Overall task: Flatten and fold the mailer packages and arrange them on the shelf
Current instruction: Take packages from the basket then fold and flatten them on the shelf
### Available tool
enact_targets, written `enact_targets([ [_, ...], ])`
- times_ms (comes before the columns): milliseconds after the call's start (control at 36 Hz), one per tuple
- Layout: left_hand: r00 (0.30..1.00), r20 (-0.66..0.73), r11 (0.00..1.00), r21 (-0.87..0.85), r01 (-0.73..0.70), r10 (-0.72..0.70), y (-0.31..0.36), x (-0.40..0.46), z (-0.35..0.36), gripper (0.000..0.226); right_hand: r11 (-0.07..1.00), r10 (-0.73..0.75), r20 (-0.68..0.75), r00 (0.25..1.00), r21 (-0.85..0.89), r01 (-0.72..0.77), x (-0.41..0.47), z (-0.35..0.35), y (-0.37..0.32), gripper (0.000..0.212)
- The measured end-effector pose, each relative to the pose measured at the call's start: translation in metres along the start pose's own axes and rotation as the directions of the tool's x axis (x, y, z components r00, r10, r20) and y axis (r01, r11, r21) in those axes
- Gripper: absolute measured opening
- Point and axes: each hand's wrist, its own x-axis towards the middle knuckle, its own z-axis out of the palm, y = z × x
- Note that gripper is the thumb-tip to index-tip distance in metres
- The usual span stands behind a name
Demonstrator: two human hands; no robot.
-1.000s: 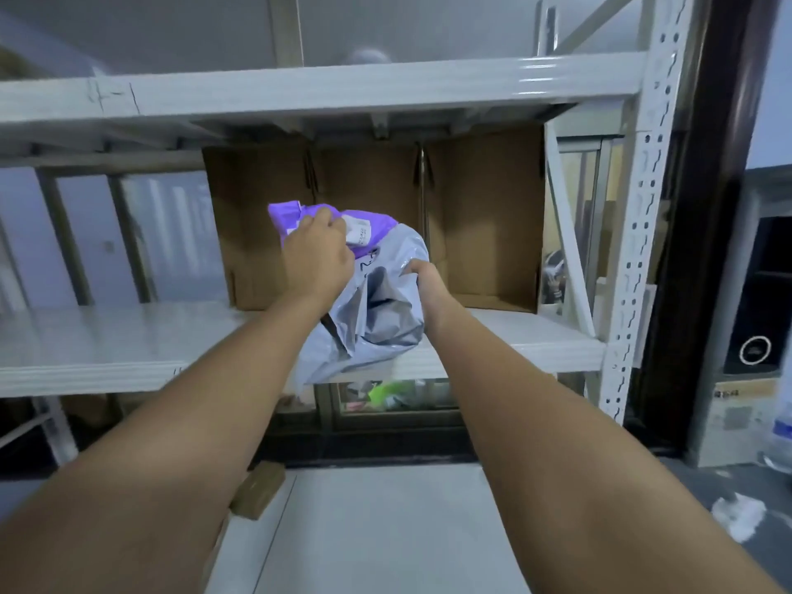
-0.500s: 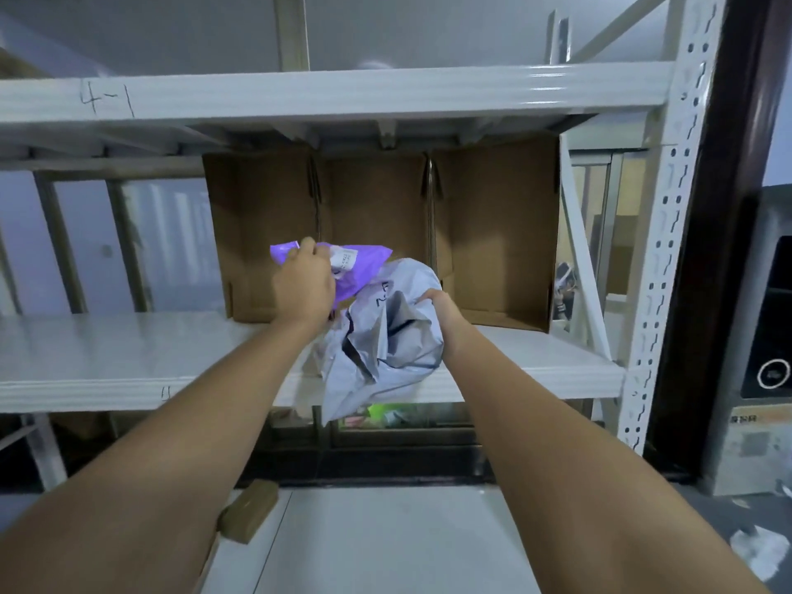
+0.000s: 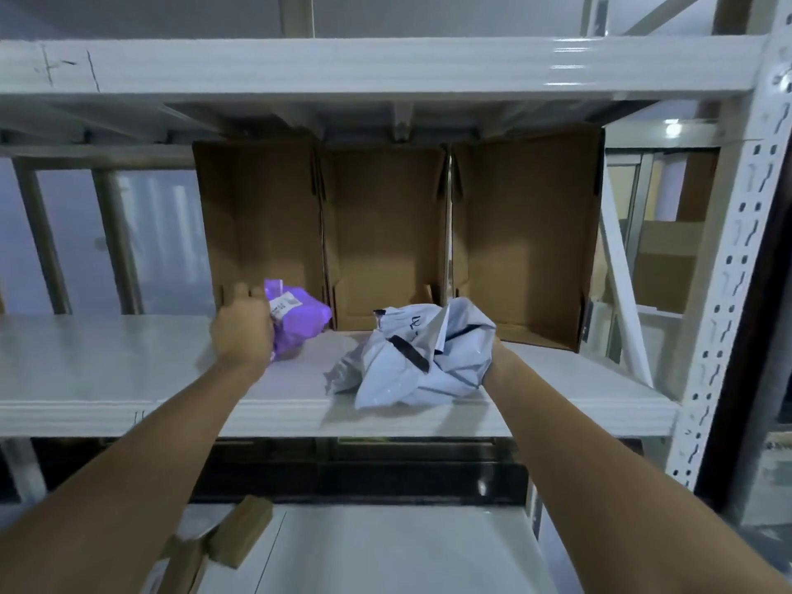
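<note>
Two mailers lay apart on the shelf [image 3: 107,370] at mid-frame, probably for flattening: the left hand [image 3: 242,332] grasped the purple mailer [image 3: 300,321], while the right hand's [image 3: 493,358] fingers were hidden behind the crumpled grey mailer [image 3: 411,358].

Two mailers on the shelf [image 3: 128,379]

Purple mailer [image 3: 300,319], bundled, label up, lies at 10 o'clock of the crumpled grey mailer [image 3: 411,358], which apparently overhangs the shelf's front edge slightly.
</note>
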Motion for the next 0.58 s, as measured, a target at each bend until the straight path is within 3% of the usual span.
enact_targets([
  [56,1.0,0.0,1.0,0.019,0.002,-0.002,-0.011,0.004,0.0,0.02,0.998,-0.006,-0.046,0.999,0.065,0.009,0.022,0.014,0.009,0.033],
  [83,1.0,0.002,1.0,0.024,0.004,-0.004,-0.016,0.005,0.001,0.021,0.999,0.044,-0.05,0.998,-0.02,-0.045,0.038,0.019,0.014,0.035],
  [167,0.999,0.031,0.999,0.045,0.007,-0.008,-0.025,0.004,0.004,0.024,0.999,0.033,0.06,0.998,0.042,-0.035,0.02,-0.013,-0.013,0.031],
  [194,0.999,0.044,0.998,0.054,0.009,-0.011,-0.028,0.004,0.005,0.023,0.996,0.093,0.237,0.967,-0.023,-0.09,0.019,-0.024,-0.019,0.028],
  [250,0.999,0.048,1.0,0.002,0.026,-0.027,-0.03,0.002,0.007,0.019,0.973,0.22,0.522,0.824,-0.054,-0.226,0.028,-0.038,-0.023,0.025],
  [333,0.995,0.094,0.995,-0.091,0.052,-0.043,-0.034,0.0,0.011,0.019,0.906,0.391,0.558,0.732,-0.093,-0.413,0.046,-0.034,-0.019,0.034],
  [389,0.982,0.186,0.997,-0.077,0.026,-0.011,-0.04,-0.001,0.02,0.023,0.894,0.434,0.548,0.715,-0.161,-0.419,0.05,-0.035,-0.019,0.037],
  [500,0.959,0.283,0.999,-0.034,-0.001,0.01,-0.045,-0.001,0.033,0.036,0.91,0.406,0.513,0.757,-0.3,-0.285,0.052,-0.048,-0.022,0.029],
  [583,0.991,0.128,0.998,0.036,-0.056,0.051,-0.035,-0.003,0.027,0.038,0.936,0.254,0.449,0.857,-0.337,-0.1,0.055,-0.056,-0.03,0.018],
])
